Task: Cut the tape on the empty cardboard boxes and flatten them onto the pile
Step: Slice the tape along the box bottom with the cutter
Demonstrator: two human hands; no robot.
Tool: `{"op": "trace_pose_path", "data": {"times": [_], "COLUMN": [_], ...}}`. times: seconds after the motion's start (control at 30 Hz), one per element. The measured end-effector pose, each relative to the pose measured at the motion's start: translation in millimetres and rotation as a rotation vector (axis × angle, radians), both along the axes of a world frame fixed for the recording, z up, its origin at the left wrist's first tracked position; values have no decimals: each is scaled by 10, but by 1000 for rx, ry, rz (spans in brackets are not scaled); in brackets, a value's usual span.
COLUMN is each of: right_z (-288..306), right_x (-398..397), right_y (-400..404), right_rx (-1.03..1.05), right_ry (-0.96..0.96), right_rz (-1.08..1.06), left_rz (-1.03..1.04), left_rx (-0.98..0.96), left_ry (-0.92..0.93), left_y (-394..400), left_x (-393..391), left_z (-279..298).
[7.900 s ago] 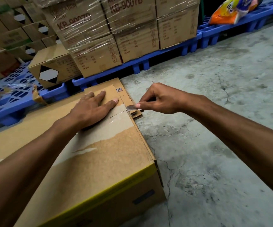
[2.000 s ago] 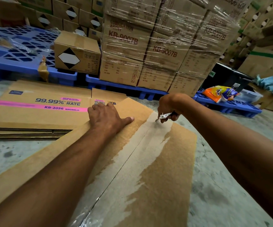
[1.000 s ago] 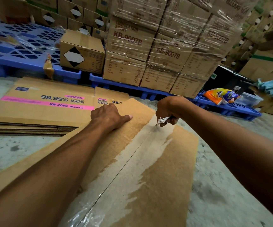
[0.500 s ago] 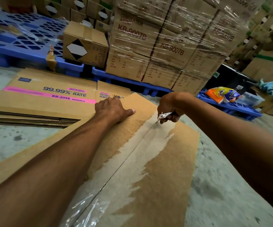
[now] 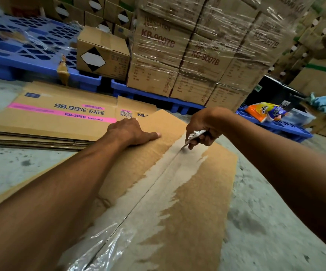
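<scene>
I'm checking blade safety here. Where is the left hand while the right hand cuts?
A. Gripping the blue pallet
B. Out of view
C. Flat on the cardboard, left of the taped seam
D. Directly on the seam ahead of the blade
C: the left hand presses the box left of the taped seam, apart from the cutter in the right hand.

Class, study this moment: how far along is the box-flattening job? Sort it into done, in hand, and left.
Done: flattened boxes already lie stacked on the floor. In hand: the left hand presses the box top while the right hand grips a cutter, its tip on the tape at the far end of the seam. Left: slitting the tape along the seam, then flattening this box onto the pile.
</scene>
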State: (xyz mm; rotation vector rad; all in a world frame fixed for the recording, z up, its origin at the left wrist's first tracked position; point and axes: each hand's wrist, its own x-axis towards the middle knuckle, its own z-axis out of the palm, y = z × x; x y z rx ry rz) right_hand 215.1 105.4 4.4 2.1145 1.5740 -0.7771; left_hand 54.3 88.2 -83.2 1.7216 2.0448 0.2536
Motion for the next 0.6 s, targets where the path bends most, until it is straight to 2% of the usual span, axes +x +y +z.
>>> {"op": "trace_pose_path", "data": {"times": [0.23,0.47,0.6], "right_z": [13,-60,-106], "right_x": [-121,-162,-225], "right_y": [-1,-6,-107], "right_rx": [-57,-82,-188], "right_ry": [-215,-301,-284], "right_rz": [118,186,237], "left_rz": [31,69,80], "left_rx": [56,95,107], "left_ry": [-38,-32,-48], "left_y": [-81,-68,-81], "left_x": [83,226,245], "left_z": [-4,-55,-56]}}
